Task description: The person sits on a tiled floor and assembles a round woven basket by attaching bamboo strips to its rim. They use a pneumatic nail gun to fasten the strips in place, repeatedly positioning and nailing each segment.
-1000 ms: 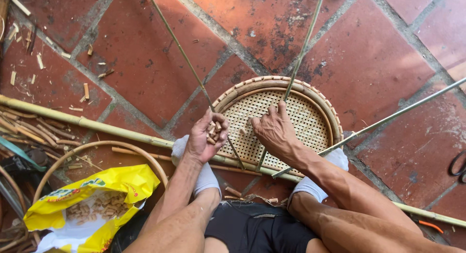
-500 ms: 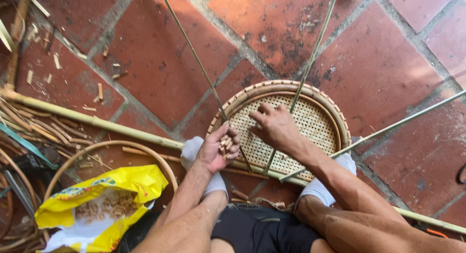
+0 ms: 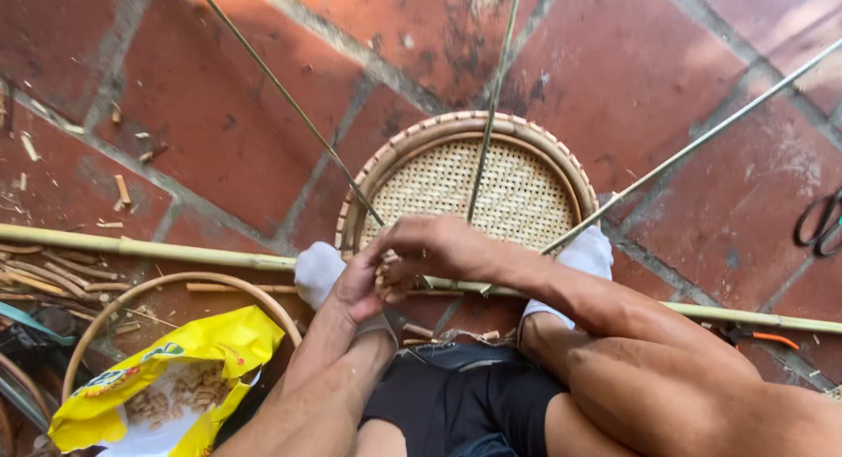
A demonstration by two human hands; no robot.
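Seated on the red tile floor (image 3: 219,141), the left hand (image 3: 355,286) cups small pale wooden pegs (image 3: 383,277) as the right hand (image 3: 434,246) pinches one beside the round woven rattan tray (image 3: 491,189); tilting could spill them.

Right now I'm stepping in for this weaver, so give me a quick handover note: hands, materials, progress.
Left hand: cupped, holding small pale pegs.
Right hand: fingertips reaching into the left palm at the pegs.
Round woven tray: flat on the red tile floor between both white-socked feet; mesh woven, rim in place.
Three thin canes stick out from its near edge, loose and untrimmed.
Long bamboo pole lies across the floor; yellow bag of pegs at left; scissors at far right.
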